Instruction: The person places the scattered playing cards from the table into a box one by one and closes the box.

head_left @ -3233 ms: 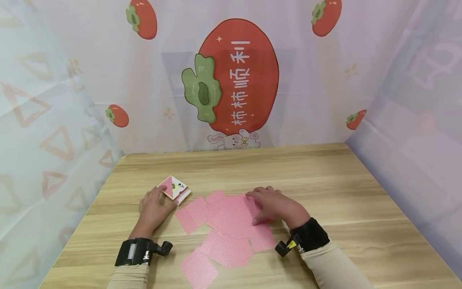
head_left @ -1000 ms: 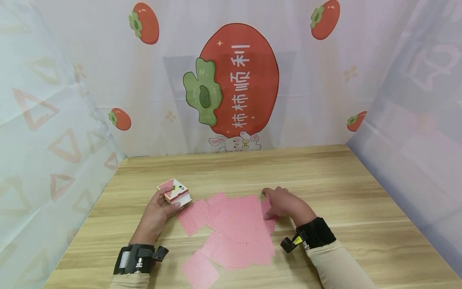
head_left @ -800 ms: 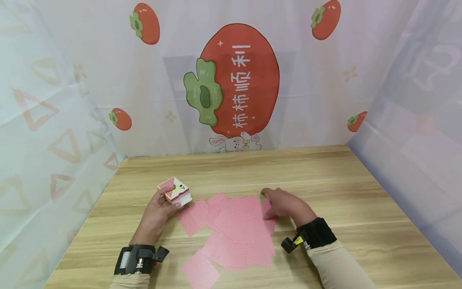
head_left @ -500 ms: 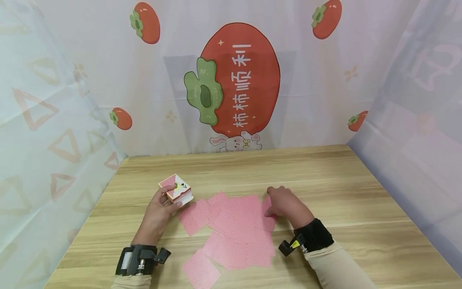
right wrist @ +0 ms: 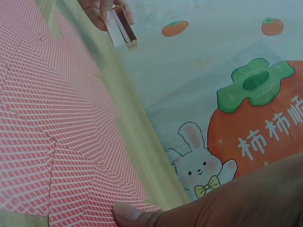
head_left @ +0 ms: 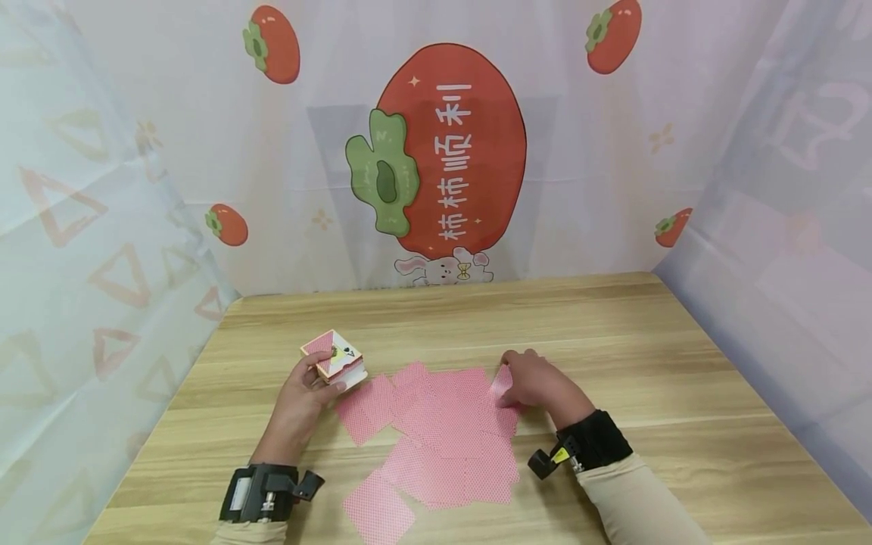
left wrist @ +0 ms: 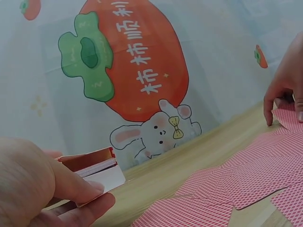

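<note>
My left hand (head_left: 296, 409) grips a playing-card box (head_left: 334, 356), printed with an ace and a red check pattern. In the left wrist view, the box's end (left wrist: 102, 170) faces the camera with its flap open and white card edges inside. Face-down playing cards (head_left: 443, 431) with red-and-white checked backs lie overlapped across the table. At the right edge of this spread, my right hand (head_left: 545, 386) pinches one card (head_left: 502, 381) between thumb and curled fingers, its near side bent up. In the right wrist view the thumb (right wrist: 128, 213) presses on a checked back.
The wood-grain table (head_left: 613, 341) carries the cards and ends at a fabric backdrop (head_left: 586, 189) printed with persimmons and a rabbit. Fabric also hangs on both sides. One card (head_left: 378, 507) lies at the front left of the spread. Each wrist wears a black camera strap (head_left: 596, 439).
Over three seconds, my left hand has taken a fuller hold of the box and tilted it. My right hand has moved right, one card slid toward the front, and the pinched card now lifts.
</note>
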The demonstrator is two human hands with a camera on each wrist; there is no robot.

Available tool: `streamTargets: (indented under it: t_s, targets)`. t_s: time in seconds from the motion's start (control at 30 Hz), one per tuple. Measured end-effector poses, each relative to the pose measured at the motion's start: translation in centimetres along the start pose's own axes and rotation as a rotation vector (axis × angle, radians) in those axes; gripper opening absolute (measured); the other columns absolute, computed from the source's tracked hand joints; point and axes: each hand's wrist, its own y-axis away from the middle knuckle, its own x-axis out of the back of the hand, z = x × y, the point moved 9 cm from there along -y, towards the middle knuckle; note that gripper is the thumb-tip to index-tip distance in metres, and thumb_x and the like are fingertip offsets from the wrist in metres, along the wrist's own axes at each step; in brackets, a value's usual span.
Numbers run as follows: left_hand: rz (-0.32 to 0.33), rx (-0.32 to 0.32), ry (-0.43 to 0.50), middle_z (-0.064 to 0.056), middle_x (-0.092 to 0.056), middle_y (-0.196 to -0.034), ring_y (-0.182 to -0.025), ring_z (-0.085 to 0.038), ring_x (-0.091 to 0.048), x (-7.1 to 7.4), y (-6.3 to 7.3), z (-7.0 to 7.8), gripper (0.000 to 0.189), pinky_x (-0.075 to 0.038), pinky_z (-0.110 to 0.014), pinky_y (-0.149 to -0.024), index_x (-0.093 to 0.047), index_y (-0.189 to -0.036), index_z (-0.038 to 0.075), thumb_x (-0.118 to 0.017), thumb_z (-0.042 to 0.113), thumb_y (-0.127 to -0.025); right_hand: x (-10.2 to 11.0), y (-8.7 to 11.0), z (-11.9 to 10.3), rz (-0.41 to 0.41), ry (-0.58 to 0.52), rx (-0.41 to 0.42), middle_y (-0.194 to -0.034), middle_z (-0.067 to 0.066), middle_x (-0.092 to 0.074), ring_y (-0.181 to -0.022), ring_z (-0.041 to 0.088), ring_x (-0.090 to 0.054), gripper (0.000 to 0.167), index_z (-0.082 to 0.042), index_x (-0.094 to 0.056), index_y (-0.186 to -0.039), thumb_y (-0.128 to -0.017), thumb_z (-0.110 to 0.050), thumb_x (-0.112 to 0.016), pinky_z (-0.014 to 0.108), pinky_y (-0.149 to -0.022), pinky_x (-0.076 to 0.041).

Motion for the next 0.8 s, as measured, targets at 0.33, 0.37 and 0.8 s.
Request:
streamTargets:
  t_s: [0.33, 0.37, 0.8]
  targets:
    - [0.004, 0.006, 0.004, -0.02, -0.032, -0.153, -0.136, -0.032, -0.038, -0.5, 0.3, 0.1, 0.063, -0.051, -0.017, -0.084, -0.037, -0.145, 0.007, -0.059, -0.017, -0.09, 3.0, 0.7, -2.2, 0.154, -0.134, 0.114, -0.095, 0.004, -0.066, -0.086, 0.021, -0.056, 0.006, -0.014, -0.072, -0.1, -0.096, -0.016, -0.067, 0.037, -0.076, -0.05]
    - [0.006, 0.006, 0.002, -0.02, -0.032, -0.153, -0.136, -0.032, -0.038, -0.6, 0.3, 0.1, 0.063, -0.051, -0.017, -0.084, -0.038, -0.144, 0.007, -0.059, -0.017, -0.09, 3.5, 0.9, -2.4, 0.169, -0.179, 0.119, -0.096, 0.003, -0.067, -0.085, 0.021, -0.056, 0.006, -0.015, -0.072, -0.099, -0.097, -0.016, -0.067, 0.036, -0.074, -0.049]
    - [-0.011, -0.022, 0.103, -0.013, -0.037, -0.148, -0.118, -0.018, -0.054, -2.0, 1.6, 0.7, 0.066, -0.059, -0.03, -0.083, -0.038, -0.143, 0.01, -0.058, -0.02, -0.088, 4.5, 2.7, -5.5, 0.091, -0.75, 0.213, -0.096, 0.012, -0.062, -0.08, 0.022, -0.065, 0.022, -0.006, -0.06, -0.112, -0.095, -0.015, -0.071, 0.037, -0.073, -0.058]
